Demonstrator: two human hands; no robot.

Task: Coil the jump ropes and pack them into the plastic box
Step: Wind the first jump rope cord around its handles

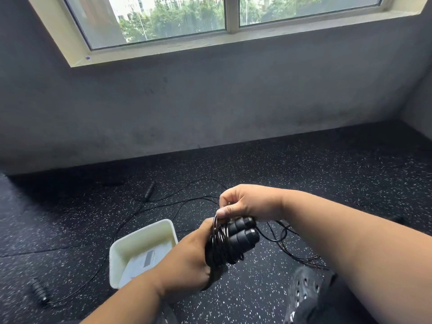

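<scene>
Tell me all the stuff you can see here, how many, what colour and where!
coiled jump rope: one, black, bundled with its two handles, held in both hands
loose jump ropes: number unclear, black, spread on the floor, one handle far behind the box, another at lower left
plastic box: one, white, open, on the floor left of the hands, paper inside
floor: black with white specks
wall: grey, at the back
window: one, pale frame, top, trees outside
shoe: one, black with holes, lower right
left hand: grips the coil
right hand: pinches the rope on top
</scene>
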